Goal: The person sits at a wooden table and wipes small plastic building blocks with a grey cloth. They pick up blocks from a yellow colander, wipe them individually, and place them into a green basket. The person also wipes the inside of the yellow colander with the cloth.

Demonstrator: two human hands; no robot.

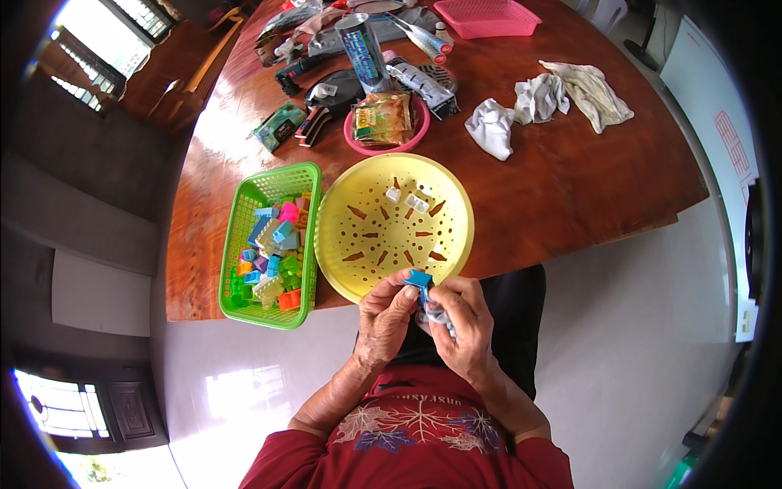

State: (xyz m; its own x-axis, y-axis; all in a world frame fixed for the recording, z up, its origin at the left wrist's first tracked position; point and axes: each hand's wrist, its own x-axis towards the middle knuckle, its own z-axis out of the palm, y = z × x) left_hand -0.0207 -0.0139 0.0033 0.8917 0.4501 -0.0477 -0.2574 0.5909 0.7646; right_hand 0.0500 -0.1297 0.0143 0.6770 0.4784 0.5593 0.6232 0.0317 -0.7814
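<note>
Just in front of my body, at the near rim of a yellow colander (342,269), my left hand (383,322) pinches a blue building block (419,279). My right hand (466,326) is closed on a bunched greyish cloth (437,313), pressed against the block's side. Inside the colander lie two white building blocks (417,203), near its far side. A green plastic basket (308,281) stands left of the colander, filled with mixed building blocks (277,236) in blue, pink, orange, green and purple. My fingers partly cover the block and the cloth.
Crumpled white cloths (491,130) lie at the right on the wooden table (554,187). Beyond the colander are a pink bowl (366,147) with packets, a tall blue can (363,53) and a dark pouch. A pink basket (489,18) stands at the far end.
</note>
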